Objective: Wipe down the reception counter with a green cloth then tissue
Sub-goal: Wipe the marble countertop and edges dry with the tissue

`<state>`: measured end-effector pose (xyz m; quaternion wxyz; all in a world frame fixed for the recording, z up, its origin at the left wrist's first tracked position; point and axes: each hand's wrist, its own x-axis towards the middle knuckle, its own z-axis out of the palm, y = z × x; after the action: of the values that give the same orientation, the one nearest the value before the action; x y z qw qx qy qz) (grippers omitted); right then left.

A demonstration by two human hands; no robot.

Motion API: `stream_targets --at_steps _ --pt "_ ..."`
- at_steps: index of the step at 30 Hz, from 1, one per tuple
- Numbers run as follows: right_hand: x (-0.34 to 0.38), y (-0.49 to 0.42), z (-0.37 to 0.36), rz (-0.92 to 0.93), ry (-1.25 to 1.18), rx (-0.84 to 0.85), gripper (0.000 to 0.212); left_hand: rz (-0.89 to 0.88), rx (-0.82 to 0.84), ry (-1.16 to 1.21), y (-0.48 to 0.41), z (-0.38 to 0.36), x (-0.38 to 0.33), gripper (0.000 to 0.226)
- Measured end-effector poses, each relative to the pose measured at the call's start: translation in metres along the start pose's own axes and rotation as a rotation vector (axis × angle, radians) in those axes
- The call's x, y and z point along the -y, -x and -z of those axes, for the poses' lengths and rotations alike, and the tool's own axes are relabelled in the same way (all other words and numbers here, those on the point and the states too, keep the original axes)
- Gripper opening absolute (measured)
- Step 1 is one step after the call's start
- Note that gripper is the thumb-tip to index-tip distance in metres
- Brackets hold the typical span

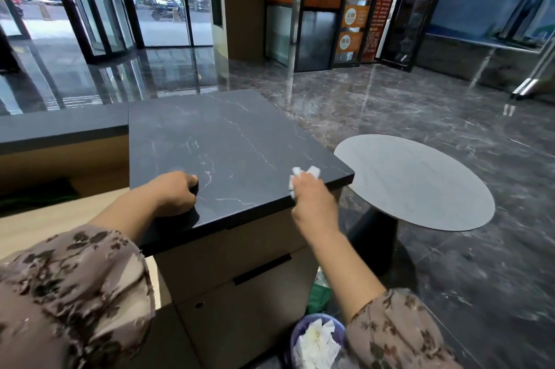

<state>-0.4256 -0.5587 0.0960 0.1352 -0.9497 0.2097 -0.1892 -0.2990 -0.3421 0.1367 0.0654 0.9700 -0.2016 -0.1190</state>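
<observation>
Past floral sleeves (75, 293), right grip (312, 203) clenches tissue (313, 171) at counter (228, 134) edge — left grip (177, 194) rests loose.

The person wears a loose blouse in a muted brownish-mauve fabric, printed all over with dark brown and black sprigs of leaves and small flowers. The left sleeve (69, 293) is full and billowy, gathered into a puffed cuff that ends well back from the fingers of the left hand (177, 196), leaving the forearm uncovered. The right sleeve (396, 332) carries the same print and likewise ends far behind the fingers of the right hand (312, 200), its hem softly gathered.
</observation>
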Motion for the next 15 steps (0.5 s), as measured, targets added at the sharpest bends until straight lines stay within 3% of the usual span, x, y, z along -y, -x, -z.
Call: stream_targets --at_steps 5,9,12,15 --pt "0.069 0.036 -0.011 0.247 -0.062 0.102 0.056 -0.009 -0.012 0.006 0.002 0.0 0.001 0.041" --pt "0.059 0.026 -0.003 0.394 0.011 0.223 0.05 -0.04 0.001 0.005 0.005 0.001 0.004 0.05" --pt "0.034 0.008 0.004 0.333 0.064 0.24 0.04 -0.062 0.016 -0.006 0.003 0.002 0.007 0.051" --pt "0.008 -0.023 0.013 0.129 0.124 0.251 0.045 -0.069 0.025 -0.037 0.0 0.006 0.009 0.048"
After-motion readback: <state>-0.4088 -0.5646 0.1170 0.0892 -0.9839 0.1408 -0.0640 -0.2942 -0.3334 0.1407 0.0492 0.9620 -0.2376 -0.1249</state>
